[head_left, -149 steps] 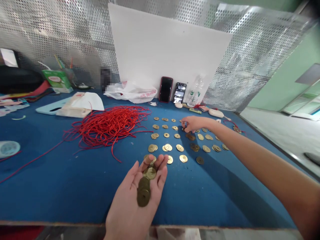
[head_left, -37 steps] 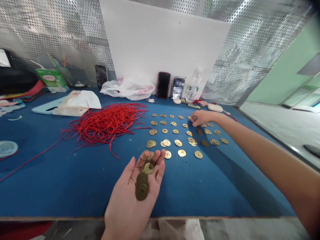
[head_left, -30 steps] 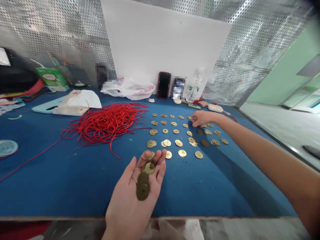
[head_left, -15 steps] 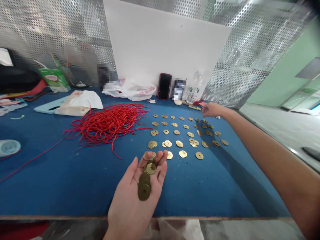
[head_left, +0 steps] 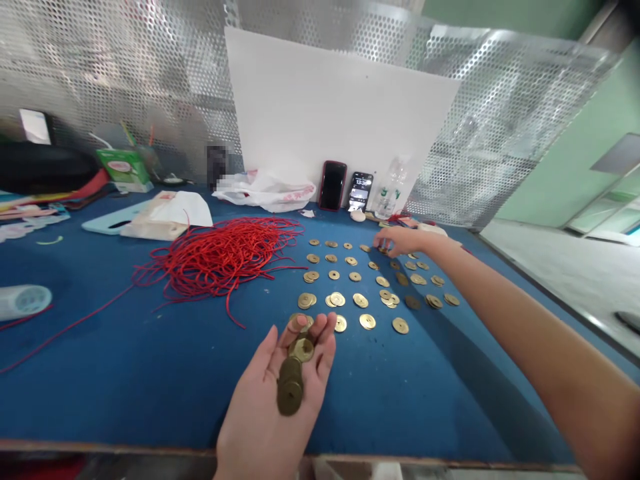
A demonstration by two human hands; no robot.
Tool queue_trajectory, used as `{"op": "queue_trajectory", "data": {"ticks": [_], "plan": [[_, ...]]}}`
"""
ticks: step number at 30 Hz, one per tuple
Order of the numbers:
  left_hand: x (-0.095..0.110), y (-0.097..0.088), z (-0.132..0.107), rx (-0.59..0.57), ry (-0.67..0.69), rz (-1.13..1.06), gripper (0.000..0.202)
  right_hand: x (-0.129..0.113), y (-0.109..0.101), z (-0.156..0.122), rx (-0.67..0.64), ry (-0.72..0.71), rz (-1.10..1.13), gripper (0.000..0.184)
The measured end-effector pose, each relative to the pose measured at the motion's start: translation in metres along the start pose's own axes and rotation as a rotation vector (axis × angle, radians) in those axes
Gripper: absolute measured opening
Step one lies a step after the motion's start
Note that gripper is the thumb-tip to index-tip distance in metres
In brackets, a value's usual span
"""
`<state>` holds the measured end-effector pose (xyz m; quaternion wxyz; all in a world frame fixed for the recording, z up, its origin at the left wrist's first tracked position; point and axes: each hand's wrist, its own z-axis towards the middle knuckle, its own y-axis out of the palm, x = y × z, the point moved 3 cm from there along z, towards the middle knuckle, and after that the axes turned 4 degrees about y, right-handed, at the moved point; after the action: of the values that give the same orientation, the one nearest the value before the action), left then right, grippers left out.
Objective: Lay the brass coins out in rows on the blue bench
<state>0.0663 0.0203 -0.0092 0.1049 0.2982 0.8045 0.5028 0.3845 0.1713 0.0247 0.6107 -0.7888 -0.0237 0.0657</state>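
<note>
My left hand (head_left: 265,400) lies palm up near the front of the table, its fingers lightly curled around a stack of brass coins with square holes (head_left: 290,385). Rows of matching brass coins (head_left: 367,321) are spread across the blue mat (head_left: 125,380) just beyond those fingertips. My right hand (head_left: 403,241) reaches across the far end of the rows, fingertips pinched down on one brass coin (head_left: 383,250). Left of the coins lies a tangled heap of red cord (head_left: 215,260), with neither hand touching it.
Two phones (head_left: 333,185) and a plastic water bottle (head_left: 393,188) stand against a white panel (head_left: 340,113) at the back, beside a white plastic bag (head_left: 265,190). Perforated metal screens (head_left: 100,87) rise behind. A tissue pack (head_left: 165,217) lies back left.
My right hand has come back from the far right to the coin rows, moving nearer and left. My left hand still holds its stack, and the view has shifted slightly.
</note>
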Motion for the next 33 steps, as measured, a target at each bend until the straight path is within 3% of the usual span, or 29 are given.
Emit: {"op": "queue_trajectory", "data": {"ticks": [4,13,19,24,29,33], "plan": [[0.002,0.0,-0.002,-0.032,-0.01,-0.023,0.054,-0.002,-0.004,0.005,-0.031,0.027,0.01,0.038],[0.008,-0.026,0.007,-0.062,0.013,-0.1,0.072,0.005,-0.002,0.006,-0.033,0.052,0.038,0.028],[0.003,-0.011,0.005,-0.003,-0.008,-0.145,0.065,0.043,-0.006,-0.014,0.046,0.238,-0.027,0.029],[0.003,-0.007,0.003,0.129,-0.023,-0.192,0.075,0.069,0.004,-0.034,-0.053,0.444,0.01,0.029],[0.002,-0.014,0.002,0.018,0.071,-0.128,0.065,0.07,0.013,-0.033,-0.087,0.508,0.064,0.029],[0.0,-0.018,0.001,0.002,0.075,-0.074,0.063,0.069,0.013,-0.029,-0.061,0.508,0.067,0.022]]}}
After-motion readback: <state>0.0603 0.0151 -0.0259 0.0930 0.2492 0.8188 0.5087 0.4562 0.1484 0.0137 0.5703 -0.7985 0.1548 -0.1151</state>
